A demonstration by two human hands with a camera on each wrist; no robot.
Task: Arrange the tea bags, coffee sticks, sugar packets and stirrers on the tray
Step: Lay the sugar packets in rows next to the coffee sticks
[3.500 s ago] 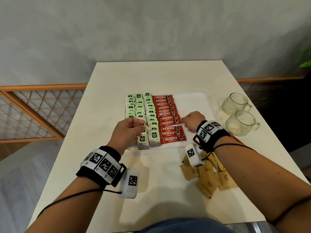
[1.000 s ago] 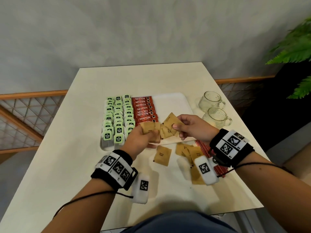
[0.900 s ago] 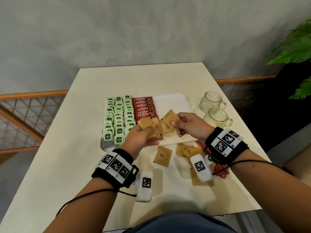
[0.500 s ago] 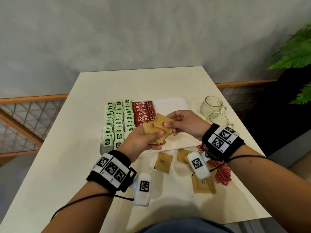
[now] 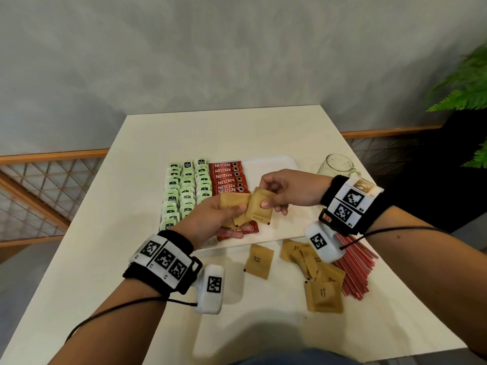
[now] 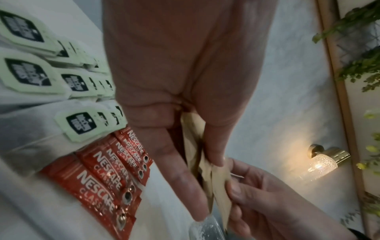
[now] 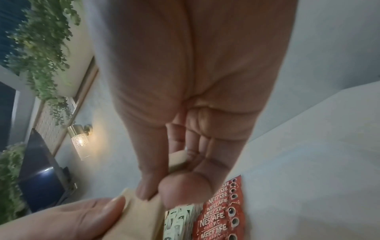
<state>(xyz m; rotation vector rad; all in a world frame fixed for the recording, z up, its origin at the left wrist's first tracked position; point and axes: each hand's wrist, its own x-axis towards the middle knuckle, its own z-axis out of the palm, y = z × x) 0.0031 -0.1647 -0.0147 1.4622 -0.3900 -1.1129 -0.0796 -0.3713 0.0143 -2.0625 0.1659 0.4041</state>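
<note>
Above the white tray, my left hand grips a small stack of brown sugar packets. My right hand pinches one more brown sugar packet against that stack. Green tea bags fill the tray's left side in three columns. Red coffee sticks lie in a column beside them. Loose sugar packets lie on the table below the tray, one apart from the heap. Red stirrers lie at the right.
A glass mug stands to the right of the tray, partly hidden by my right wrist. A fern hangs at the far right. The white table ends close to my body, with a wooden lattice rail behind on the left.
Both hands left the tray rows, gathered sugar packets from the table and now hold them above the tray. My right hand has brought one packet up against the left hand's stack.
</note>
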